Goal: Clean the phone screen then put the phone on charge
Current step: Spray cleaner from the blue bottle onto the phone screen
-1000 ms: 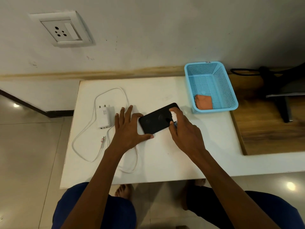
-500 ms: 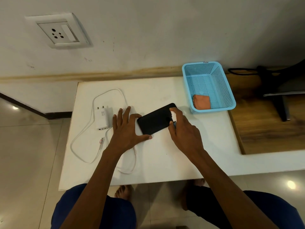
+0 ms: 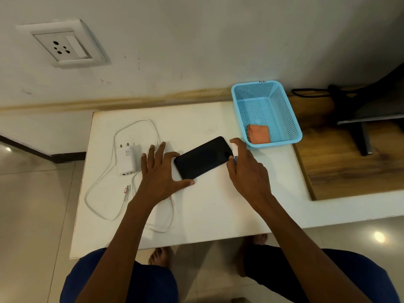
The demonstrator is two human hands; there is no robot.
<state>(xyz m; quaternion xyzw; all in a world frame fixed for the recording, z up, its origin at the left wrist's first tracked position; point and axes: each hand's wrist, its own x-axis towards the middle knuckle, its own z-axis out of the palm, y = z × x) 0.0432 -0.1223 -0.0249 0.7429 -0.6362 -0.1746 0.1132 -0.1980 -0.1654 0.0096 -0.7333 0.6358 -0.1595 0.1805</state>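
Note:
A black phone (image 3: 203,158) lies screen up and at a slant on the white table (image 3: 196,215). My left hand (image 3: 160,173) lies spread flat at the phone's left end, thumb along the near edge and index finger at the far corner. My right hand (image 3: 247,169) grips a small white object with a blue part (image 3: 235,149) at the phone's right end; it may be a small spray bottle. A white charger adapter (image 3: 126,158) lies left of my left hand, and its white cable (image 3: 102,182) loops around it on the table. An orange cloth (image 3: 258,134) sits folded in the blue basket (image 3: 290,119).
A white wall socket (image 3: 63,45) is mounted on the wall above the table's left side. To the right of the table is a wooden surface (image 3: 341,167) with a dark stand and black cable on it. My knees are under the table's front edge.
Both hands and the phone stay almost where they were. Only the view has shifted slightly.

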